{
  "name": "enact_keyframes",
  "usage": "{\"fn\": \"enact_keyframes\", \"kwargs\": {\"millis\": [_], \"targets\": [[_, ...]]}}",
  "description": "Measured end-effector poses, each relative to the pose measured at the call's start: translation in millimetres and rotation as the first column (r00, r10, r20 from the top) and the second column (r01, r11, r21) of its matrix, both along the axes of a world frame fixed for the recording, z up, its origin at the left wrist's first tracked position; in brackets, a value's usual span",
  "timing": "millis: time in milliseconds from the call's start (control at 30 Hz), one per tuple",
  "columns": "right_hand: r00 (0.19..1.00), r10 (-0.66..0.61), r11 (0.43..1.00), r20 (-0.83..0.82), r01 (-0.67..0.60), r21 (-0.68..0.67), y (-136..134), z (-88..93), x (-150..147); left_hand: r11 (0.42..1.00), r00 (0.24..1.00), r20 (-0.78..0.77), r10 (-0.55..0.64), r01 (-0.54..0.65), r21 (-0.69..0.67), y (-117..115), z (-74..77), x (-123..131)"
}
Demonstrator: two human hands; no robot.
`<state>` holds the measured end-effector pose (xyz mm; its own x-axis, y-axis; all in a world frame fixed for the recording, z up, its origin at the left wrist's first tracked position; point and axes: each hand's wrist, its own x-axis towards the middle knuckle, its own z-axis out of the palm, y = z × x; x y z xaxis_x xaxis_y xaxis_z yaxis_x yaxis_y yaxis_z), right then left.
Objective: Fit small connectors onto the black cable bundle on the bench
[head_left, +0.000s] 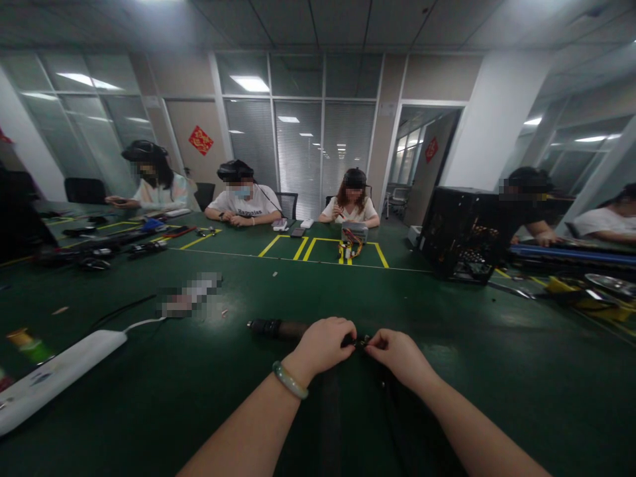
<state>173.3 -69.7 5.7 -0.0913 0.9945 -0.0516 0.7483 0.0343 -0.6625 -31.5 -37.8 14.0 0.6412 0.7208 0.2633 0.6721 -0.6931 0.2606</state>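
A dark cylindrical tool point(281, 328) lies across the green table, its metal tip toward the left. My left hand point(325, 344) is wrapped round the right end of this tool; a pale green bangle point(289, 380) circles the wrist. Close on its right, my right hand point(395, 352) pinches at a small dark part point(362, 343) with thin bits on it, between the two hands. That part is too small and dark to name. A dark cord or strap hangs below the right hand.
On the left a white power strip point(64, 377) lies near a green-and-orange roll point(30, 346). A black computer case point(460, 232) stands at the back right. Several people sit across the table, one behind a small device with coloured wires point(350, 246). Dark tools point(99, 248) lie back left.
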Motion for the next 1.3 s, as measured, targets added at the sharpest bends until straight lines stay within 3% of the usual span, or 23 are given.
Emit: {"fn": "enact_keyframes", "kwargs": {"millis": [800,1300], "targets": [[0.984,0.148,0.989,-0.099,-0.146,0.033,2,-8.0,5,0.996,0.996,0.032,-0.086,0.087,-0.007,-4,0.0,0],[0.991,0.120,0.992,-0.052,-0.119,0.036,-5,-4.0,-2,0.997,0.997,0.023,-0.075,0.075,-0.001,-7,4.0,3]]}}
